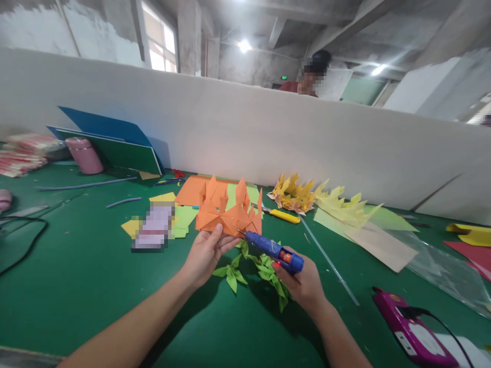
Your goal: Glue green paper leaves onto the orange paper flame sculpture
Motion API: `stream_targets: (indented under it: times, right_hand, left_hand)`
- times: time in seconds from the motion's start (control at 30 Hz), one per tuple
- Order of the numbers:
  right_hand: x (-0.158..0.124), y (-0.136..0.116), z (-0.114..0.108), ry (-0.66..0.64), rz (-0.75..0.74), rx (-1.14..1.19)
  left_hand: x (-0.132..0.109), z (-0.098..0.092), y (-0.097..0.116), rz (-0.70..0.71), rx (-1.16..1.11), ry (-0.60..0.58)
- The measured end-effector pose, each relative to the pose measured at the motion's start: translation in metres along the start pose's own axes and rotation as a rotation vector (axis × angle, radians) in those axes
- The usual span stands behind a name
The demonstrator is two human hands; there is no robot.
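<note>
The green worktop (88, 276) stretched under both my hands, and a long white partition (245, 133) stood well beyond them. My left hand (205, 253) was closed on the lower edge of a folded orange paper piece (226, 214), thumb on top and fingers beneath, holding it up above the worktop. Between my two hands, lower down, a cluster of green paper leaves (264, 271) lay on the worktop.

My right hand (305, 286) was wrapped around the grip of a blue glue gun (274, 250), with a small red light glowing by my fingers. Its nozzle pointed toward my left hand and met the orange piece's lower edge just beside my left fingertips; I could not tell whether it actually touched.

Beyond my right hand sat yellow paper flowers (293, 197), with a yellow cutter (284, 216) nearer to it. Out past my right wrist lay a purple device (410, 329) with a black cable.
</note>
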State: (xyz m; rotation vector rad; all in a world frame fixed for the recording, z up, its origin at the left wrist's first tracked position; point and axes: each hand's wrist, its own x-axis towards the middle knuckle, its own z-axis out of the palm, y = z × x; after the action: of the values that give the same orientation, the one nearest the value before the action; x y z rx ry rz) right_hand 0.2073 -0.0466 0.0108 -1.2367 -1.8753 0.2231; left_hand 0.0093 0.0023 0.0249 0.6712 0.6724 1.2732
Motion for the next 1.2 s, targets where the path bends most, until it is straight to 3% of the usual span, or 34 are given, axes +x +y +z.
stream_targets:
  times: [0.2,0.33,0.5,0.77,0.93,1.2]
  right_hand:
    - [0.001,0.0,-0.002,0.084,0.012,-0.077]
    - [-0.003,0.006,0.002,0.256,0.031,-0.09]
    - [-0.006,0.025,0.003,0.464,0.179,0.015]
    - [0.012,0.058,-0.014,0.417,0.405,-0.119]
    - [0.013,0.078,-0.011,0.447,0.611,-0.153]
    - [0.012,0.083,-0.004,0.341,0.6,-0.3]
  left_hand:
    - [-0.002,0.001,0.001,-0.004,0.023,-0.018]
    - [-0.002,0.002,0.001,-0.001,0.038,-0.013]
    - [0.0,0.0,-0.001,0.021,0.018,0.001]
    - [0.004,0.0,0.001,0.099,-0.02,0.089]
    - [0.005,-0.001,0.0,0.101,-0.021,0.067]
    - [0.004,-0.002,-0.002,0.088,-0.002,0.01]
